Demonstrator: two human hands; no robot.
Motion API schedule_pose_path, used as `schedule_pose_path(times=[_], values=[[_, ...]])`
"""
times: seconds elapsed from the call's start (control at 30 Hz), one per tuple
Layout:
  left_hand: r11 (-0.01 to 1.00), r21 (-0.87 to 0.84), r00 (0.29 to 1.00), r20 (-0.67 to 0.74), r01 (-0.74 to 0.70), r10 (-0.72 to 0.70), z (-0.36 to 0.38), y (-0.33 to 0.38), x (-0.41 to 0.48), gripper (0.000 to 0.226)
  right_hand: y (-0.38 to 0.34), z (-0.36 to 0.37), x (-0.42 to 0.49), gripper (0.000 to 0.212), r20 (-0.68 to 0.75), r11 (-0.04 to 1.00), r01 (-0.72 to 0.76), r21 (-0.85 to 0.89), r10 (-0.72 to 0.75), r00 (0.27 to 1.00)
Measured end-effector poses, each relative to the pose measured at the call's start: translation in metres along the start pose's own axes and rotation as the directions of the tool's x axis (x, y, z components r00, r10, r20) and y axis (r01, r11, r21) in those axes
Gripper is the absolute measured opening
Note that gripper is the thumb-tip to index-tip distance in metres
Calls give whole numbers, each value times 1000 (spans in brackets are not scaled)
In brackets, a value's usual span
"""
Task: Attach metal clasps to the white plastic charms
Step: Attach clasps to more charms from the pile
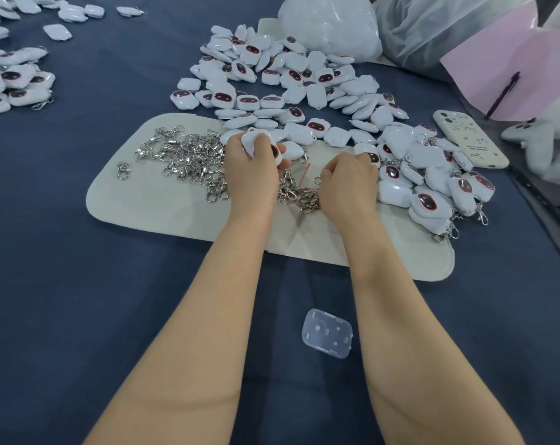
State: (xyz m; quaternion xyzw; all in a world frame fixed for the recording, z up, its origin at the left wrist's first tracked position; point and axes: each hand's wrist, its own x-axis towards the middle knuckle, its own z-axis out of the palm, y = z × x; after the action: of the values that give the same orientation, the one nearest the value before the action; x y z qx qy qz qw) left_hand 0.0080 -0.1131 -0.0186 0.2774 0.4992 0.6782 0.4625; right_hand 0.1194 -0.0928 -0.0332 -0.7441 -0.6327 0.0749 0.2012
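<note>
My left grip [253, 170] curled round white charm [252, 140]. My right grip [349, 184] curled, touching metal clasps [304, 196]; can't tell if holding.

Both bare forearms reach forward, side by side. The left hand [251, 170] curls its fingers round a white rounded plastic charm [250, 140]. The right hand [349, 183] lies palm-down, fingers curled under, their hold hidden.

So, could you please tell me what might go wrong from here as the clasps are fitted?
The metal clasps lie tangled on the mat, so lifting one may drag others along. The left hand grips a white charm bunched with others; one might slip. Clasped charms border unclasped charms, so they could mix.
</note>
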Motion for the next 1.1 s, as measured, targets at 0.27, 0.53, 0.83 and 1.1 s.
schedule_pose_path(times=[0.27,0.53,0.83,1.1], values=[[1000,21,1000,20,14,-14,0,0,-1,14,-7,-11,-1,6,-148,741,72,668,37,988],[975,222,988,157,-25,-10,2,0,-8,15,-6,-21,3,10,120,281,-150,948,122,985],[908,392,962,270,-149,42,3,-1,-8,11,-10,-23,-2,6,83,462,-64,885,-23,996],[847,469,958,245,-252,149,2,-5,-6,7,-13,-21,-4,7,67,646,17,763,-106,992]])
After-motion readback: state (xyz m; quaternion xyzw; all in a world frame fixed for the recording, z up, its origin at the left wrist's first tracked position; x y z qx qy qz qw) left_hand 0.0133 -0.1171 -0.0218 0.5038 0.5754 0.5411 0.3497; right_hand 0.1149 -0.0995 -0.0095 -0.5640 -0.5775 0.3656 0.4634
